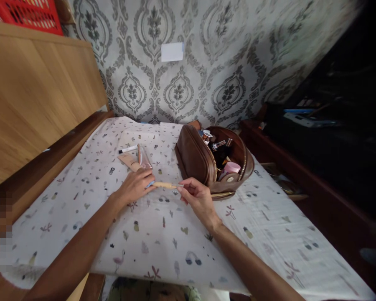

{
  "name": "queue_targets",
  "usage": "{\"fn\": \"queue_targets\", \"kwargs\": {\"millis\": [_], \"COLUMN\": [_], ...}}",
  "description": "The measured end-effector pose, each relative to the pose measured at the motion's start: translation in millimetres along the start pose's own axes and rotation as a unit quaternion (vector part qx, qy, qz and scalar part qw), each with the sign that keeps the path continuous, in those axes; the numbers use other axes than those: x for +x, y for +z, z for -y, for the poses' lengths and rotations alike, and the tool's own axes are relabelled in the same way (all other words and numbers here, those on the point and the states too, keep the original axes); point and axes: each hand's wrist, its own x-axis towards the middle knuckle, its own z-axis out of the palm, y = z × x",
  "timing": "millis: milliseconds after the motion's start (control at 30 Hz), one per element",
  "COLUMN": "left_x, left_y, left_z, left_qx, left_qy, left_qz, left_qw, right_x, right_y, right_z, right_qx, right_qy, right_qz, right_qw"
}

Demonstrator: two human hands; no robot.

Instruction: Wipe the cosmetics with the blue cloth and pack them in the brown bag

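My left hand (136, 186) grips the blue end of a slim beige stick-like item (163, 185), whose exact kind I cannot make out. At its other, pale tip, my right hand (196, 195) pinches with thumb and fingers. The item lies level between both hands, just over the cloth. Just beyond my left hand lie a beige squeeze tube (128, 160), a thin white tube with a black cap (129, 149) and a small clear plastic packet (145, 157). A brown leather cosmetic bag (194, 154) stands unzipped beyond my right hand, with several small toiletries inside, including a pink-lidded one (232, 167).
A white patterned cloth (163, 246) covers the table. To the left rises a wooden cabinet (40, 96) with a red plastic basket (34, 16) on top. Patterned wallpaper backs the table. On the dark right side sits a light-coloured object (310, 120).
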Motion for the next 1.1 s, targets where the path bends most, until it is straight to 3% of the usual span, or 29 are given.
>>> {"fn": "queue_targets", "kwargs": {"millis": [300,467,567,900,1100], "left_x": [0.9,3.5,4.3,3.5,3.5], "left_y": [-3.8,-11.6,-14.4,-12.8,-13.0], "left_z": [2.5,4.3,5.0,4.5,2.9], "left_qx": [-0.078,-0.155,-0.193,-0.217,-0.209], "left_qy": [-0.019,-0.049,-0.071,-0.081,-0.078], "left_qz": [0.05,0.134,0.166,0.157,0.161], "left_qw": [0.996,0.978,0.964,0.96,0.961], "right_x": [-1.7,1.2,1.8,-0.5,-6.1], "right_y": [-6.1,-11.5,-14.0,-15.6,-14.6], "right_z": [-1.1,2.5,2.5,7.6,8.0], "right_qx": [-0.111,-0.176,-0.205,-0.266,-0.297], "right_qy": [-0.126,-0.258,-0.301,-0.293,-0.2], "right_qz": [0.016,0.06,0.07,0.068,0.076], "right_qw": [0.986,0.948,0.929,0.916,0.931]}}
